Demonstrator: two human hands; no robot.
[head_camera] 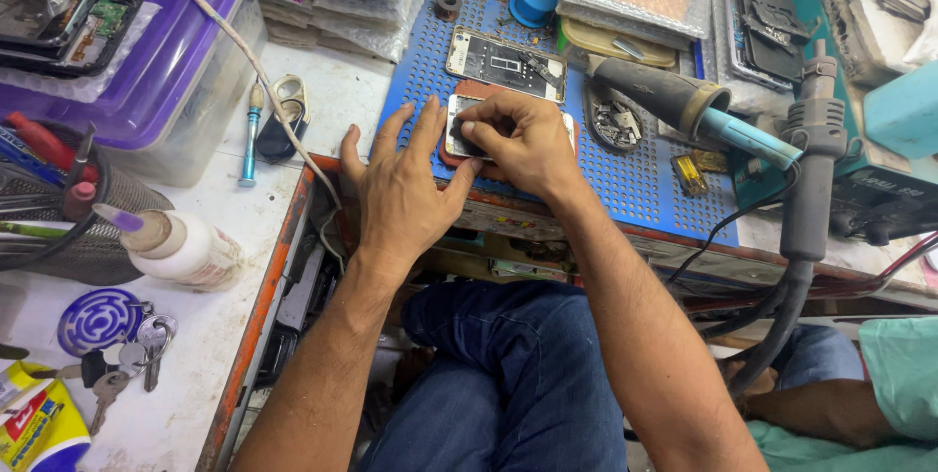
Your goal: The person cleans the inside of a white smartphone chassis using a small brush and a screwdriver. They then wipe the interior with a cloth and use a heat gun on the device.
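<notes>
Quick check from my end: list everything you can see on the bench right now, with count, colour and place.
opened phone: 1, white-edged, on blue mat under both hands
second opened phone: 1, white, behind it
blue mat: 1, perforated, bench centre
hot-air handle: 1, black and teal, right of phones
tape roll: 1, blue, mat's far edge
purple-lidded box: 1, far left
glue bottle: 1, white, left
keys: 1 bunch, blue fob, lower left
left hand: flat beside phone
right hand: fingers on phone

Blue perforated mat, purple box lid, blue spiral keyring tag.
</notes>
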